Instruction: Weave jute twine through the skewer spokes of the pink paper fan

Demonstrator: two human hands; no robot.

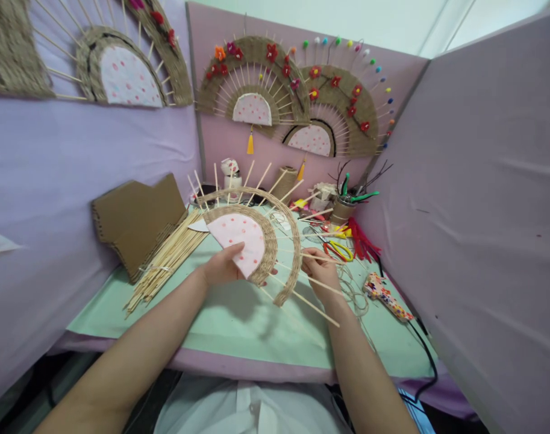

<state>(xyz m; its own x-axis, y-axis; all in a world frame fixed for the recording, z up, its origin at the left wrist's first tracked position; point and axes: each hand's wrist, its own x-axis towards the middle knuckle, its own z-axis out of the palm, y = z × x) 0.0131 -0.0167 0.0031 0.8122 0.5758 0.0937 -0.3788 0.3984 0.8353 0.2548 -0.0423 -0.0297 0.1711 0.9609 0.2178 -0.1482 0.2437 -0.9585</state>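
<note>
My left hand [227, 264] grips a half-round fan by its lower edge, thumb on the pink-dotted white centre [241, 235] and fingers behind. Thin wooden sticks [317, 309] radiate from the fan's inner woven twine band [269, 247]. Farther out, a narrower twine band [294, 232] arcs across them, with a gap between the two. At this outer band's right side, my right hand [320, 271] has its fingers pinched together beside a stick; what they hold is too small to make out. Loose twine [353, 292] lies in loops on the table by that hand.
Bundled sticks [166, 265] and brown cardboard [137, 217] lie left. Right are yellow-handled scissors [340, 250], red fuzzy stems [361, 239] and a patterned glue gun [387, 296] with a cord. A twine spool [285, 181] stands behind; finished fans [256, 60] hang on the partitions.
</note>
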